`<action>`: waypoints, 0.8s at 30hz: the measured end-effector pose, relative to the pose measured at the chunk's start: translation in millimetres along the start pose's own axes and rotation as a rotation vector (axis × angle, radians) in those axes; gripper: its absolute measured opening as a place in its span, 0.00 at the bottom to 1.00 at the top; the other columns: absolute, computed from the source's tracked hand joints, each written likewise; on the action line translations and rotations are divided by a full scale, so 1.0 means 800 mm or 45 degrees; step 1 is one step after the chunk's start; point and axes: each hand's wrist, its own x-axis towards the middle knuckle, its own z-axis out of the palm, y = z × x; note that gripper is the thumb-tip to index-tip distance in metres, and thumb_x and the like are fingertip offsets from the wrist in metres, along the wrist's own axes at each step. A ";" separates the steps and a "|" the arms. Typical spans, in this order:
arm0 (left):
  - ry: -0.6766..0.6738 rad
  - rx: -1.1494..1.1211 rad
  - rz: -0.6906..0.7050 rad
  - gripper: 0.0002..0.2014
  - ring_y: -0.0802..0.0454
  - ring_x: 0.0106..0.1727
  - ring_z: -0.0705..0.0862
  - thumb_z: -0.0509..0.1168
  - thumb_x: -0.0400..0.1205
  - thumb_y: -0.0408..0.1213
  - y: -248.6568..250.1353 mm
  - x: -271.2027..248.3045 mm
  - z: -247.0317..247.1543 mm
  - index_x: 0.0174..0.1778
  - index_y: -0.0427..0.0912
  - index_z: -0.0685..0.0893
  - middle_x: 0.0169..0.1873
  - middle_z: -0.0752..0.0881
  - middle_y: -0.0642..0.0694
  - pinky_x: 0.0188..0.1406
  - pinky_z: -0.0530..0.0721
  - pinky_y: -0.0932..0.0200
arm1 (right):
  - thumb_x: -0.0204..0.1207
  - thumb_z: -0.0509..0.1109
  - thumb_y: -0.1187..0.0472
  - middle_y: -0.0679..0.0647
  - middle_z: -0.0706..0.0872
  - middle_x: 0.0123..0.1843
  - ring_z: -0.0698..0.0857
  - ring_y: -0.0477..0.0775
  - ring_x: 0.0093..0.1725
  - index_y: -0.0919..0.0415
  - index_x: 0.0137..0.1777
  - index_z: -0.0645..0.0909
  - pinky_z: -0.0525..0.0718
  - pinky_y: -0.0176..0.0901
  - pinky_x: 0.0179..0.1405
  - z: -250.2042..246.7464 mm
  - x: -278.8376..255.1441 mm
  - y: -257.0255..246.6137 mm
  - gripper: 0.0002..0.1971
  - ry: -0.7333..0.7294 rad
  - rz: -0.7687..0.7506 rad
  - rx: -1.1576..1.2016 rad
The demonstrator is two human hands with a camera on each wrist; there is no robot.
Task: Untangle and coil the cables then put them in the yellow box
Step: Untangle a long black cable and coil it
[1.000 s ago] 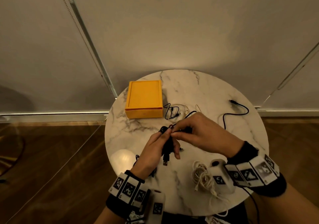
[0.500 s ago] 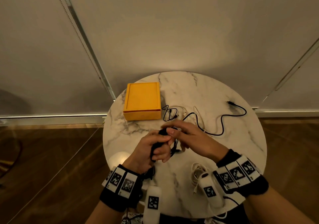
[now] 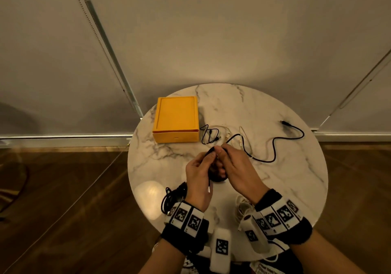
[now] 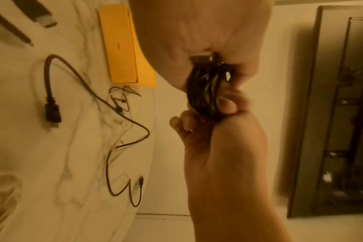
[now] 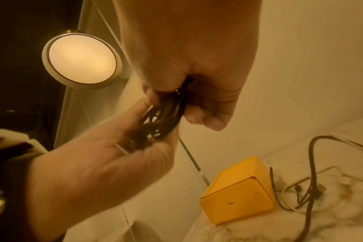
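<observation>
A closed yellow box (image 3: 175, 119) stands at the back left of the round marble table (image 3: 296, 178). Above the table's middle both hands hold a small coil of black cable (image 3: 216, 173). My left hand (image 3: 208, 159) grips the coil from the left, and a silver plug (image 3: 209, 189) hangs below it. My right hand (image 3: 221, 152) pinches the cable at the top of the coil. The cable's loose tail (image 3: 273, 147) snakes right to its plug (image 3: 284, 123). In the wrist views the fingers curl round the coil (image 4: 205, 91) (image 5: 164, 114).
Thin black and white cables (image 3: 209, 136) lie tangled just right of the box. A coiled black cable (image 3: 171, 197) rests by my left wrist, and a coiled white one (image 3: 241, 208) by my right wrist. The table's edge is near both wrists. A round lamp (image 5: 81, 60) glows overhead.
My right hand has drawn back from its reach over the coil and come close against the left. The left hand has turned and lifted with the coil.
</observation>
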 end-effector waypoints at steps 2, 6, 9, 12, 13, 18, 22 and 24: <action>0.031 0.032 0.048 0.13 0.51 0.22 0.76 0.71 0.76 0.38 0.003 0.002 0.000 0.47 0.30 0.80 0.23 0.80 0.44 0.25 0.76 0.57 | 0.87 0.56 0.51 0.45 0.76 0.27 0.76 0.41 0.26 0.44 0.38 0.73 0.71 0.37 0.28 -0.002 -0.002 0.003 0.14 0.094 0.003 -0.110; -0.193 0.216 0.108 0.15 0.53 0.24 0.74 0.68 0.78 0.42 0.027 0.012 0.017 0.52 0.33 0.83 0.23 0.77 0.47 0.25 0.77 0.60 | 0.87 0.53 0.51 0.46 0.77 0.29 0.76 0.42 0.28 0.48 0.41 0.78 0.73 0.38 0.29 -0.018 0.002 -0.003 0.16 0.211 0.016 0.066; -0.237 0.373 0.230 0.09 0.54 0.26 0.72 0.65 0.84 0.35 0.036 0.017 0.021 0.56 0.36 0.85 0.24 0.76 0.49 0.25 0.76 0.60 | 0.87 0.55 0.50 0.46 0.77 0.28 0.74 0.42 0.26 0.48 0.38 0.77 0.71 0.41 0.29 -0.027 0.003 -0.007 0.16 0.171 0.029 0.097; -0.204 0.395 0.246 0.07 0.56 0.25 0.69 0.63 0.85 0.32 0.038 0.021 0.013 0.52 0.36 0.86 0.24 0.73 0.50 0.22 0.72 0.61 | 0.86 0.60 0.55 0.49 0.78 0.25 0.74 0.46 0.22 0.58 0.47 0.81 0.71 0.38 0.25 -0.040 -0.004 -0.006 0.11 0.023 0.088 0.161; -0.195 0.404 0.246 0.07 0.56 0.25 0.68 0.63 0.85 0.32 0.039 0.021 0.009 0.50 0.37 0.86 0.24 0.73 0.50 0.22 0.70 0.61 | 0.86 0.61 0.56 0.52 0.80 0.25 0.73 0.49 0.21 0.58 0.51 0.81 0.72 0.40 0.24 -0.043 -0.008 -0.005 0.09 -0.003 0.107 0.173; -0.206 0.542 0.259 0.07 0.58 0.24 0.65 0.63 0.85 0.32 0.044 0.023 -0.006 0.45 0.41 0.86 0.23 0.71 0.52 0.22 0.63 0.62 | 0.82 0.68 0.59 0.53 0.84 0.27 0.80 0.51 0.23 0.57 0.45 0.79 0.80 0.46 0.28 -0.058 -0.022 -0.001 0.05 0.056 0.023 -0.005; -0.217 0.816 0.330 0.06 0.60 0.26 0.73 0.64 0.85 0.35 0.041 0.020 -0.017 0.48 0.41 0.87 0.25 0.79 0.59 0.24 0.70 0.61 | 0.74 0.77 0.59 0.48 0.85 0.32 0.82 0.45 0.31 0.59 0.37 0.86 0.79 0.42 0.35 -0.068 -0.020 -0.006 0.07 0.022 -0.027 -0.257; -0.206 1.056 0.531 0.06 0.61 0.37 0.84 0.65 0.84 0.37 0.038 0.019 -0.021 0.49 0.44 0.88 0.35 0.87 0.58 0.34 0.80 0.60 | 0.74 0.77 0.61 0.54 0.87 0.29 0.83 0.48 0.26 0.66 0.37 0.86 0.79 0.40 0.29 -0.067 -0.020 -0.020 0.09 -0.133 0.138 0.032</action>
